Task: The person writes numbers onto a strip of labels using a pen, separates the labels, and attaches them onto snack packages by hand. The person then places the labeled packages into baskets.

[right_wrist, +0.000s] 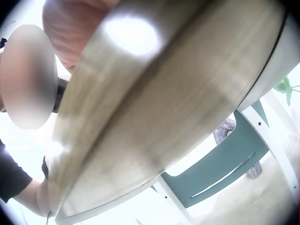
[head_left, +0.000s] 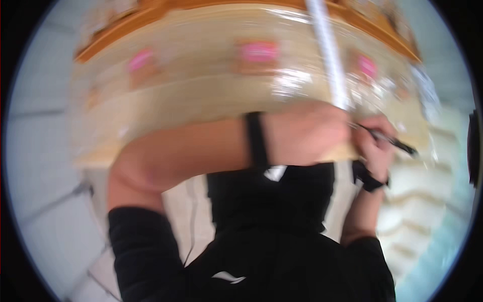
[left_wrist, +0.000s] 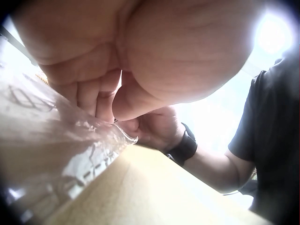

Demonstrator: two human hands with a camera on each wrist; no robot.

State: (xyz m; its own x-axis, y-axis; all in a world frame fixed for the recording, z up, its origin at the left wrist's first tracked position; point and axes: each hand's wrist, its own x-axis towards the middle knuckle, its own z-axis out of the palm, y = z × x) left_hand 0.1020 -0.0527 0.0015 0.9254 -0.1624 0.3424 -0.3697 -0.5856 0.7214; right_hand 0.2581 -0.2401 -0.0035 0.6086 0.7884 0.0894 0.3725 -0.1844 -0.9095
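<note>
My left arm reaches across my front in the head view, and its blurred hand [head_left: 312, 132] is beside the right one. In the left wrist view, the left thumb and fingers [left_wrist: 104, 104] come together at the edge of a clear plastic film [left_wrist: 61, 145] and pinch it. My right hand [head_left: 376, 143] grips a slim black tool [head_left: 404, 146] with a silvery part toward the left hand; blur hides its exact kind. A whitish strip [head_left: 328, 55] runs from the far side of the table down to the hands.
Shiny film covers the pale wooden table [head_left: 191, 90]. Cards with pink patches [head_left: 259, 52] lie along its far half. An orange-brown wooden rail [head_left: 121, 27] bounds the back. A green chair [right_wrist: 220, 173] shows beyond the table's underside in the right wrist view.
</note>
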